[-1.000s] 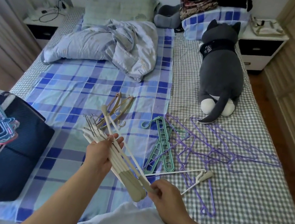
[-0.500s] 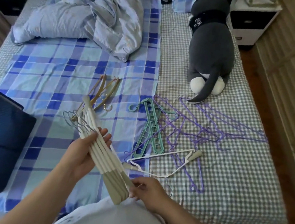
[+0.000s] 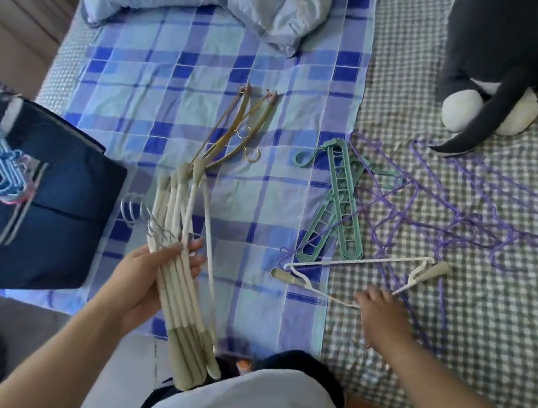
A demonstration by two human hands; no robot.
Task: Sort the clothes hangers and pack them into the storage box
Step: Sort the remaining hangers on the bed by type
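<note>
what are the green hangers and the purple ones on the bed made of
Green hangers: likely moulded plastic, matte, with flat ladder-like slotted bars. Purple hangers: thin bent rods, probably coated wire; the uniform colour suggests a coating, though plain plastic can't be ruled out.

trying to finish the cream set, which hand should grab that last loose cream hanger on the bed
Right. The right hand already reaches down at the loose cream hanger, fingertips at its wire. The left hand is full, gripping the bundle of cream hangers.
</note>
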